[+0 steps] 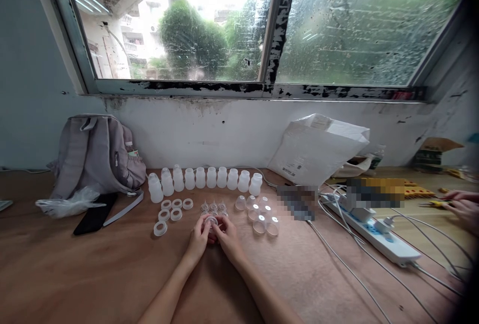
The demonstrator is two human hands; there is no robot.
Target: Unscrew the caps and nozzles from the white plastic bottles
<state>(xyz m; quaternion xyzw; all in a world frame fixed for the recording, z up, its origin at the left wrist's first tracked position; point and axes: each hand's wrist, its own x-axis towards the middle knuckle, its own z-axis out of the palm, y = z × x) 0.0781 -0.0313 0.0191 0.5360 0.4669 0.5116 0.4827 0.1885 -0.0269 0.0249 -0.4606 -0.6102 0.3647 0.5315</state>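
both hands meet near the middle of the bench (75, 274), a little in from the front edge. the left hand (197, 241) and the right hand (227, 237) have their fingers closed around a small clear part (211, 222), pinching it from either side; what kind of piece it is cannot be told.

just behind the hands stand three small clear pieces (213, 207). a row of white bottles (211, 177) runs along the back edge below the window. white rings (170, 212) lie loose to the left of the hands, and clear round caps (262, 217) cluster to the right.

a grey backpack (95, 152) leans at the back left, with a crumpled plastic bag (69, 203) and a black phone (93, 214) beside it. a white power strip (377, 237) with cables lies toward the right, near another person's hand (464, 209) at the right edge.
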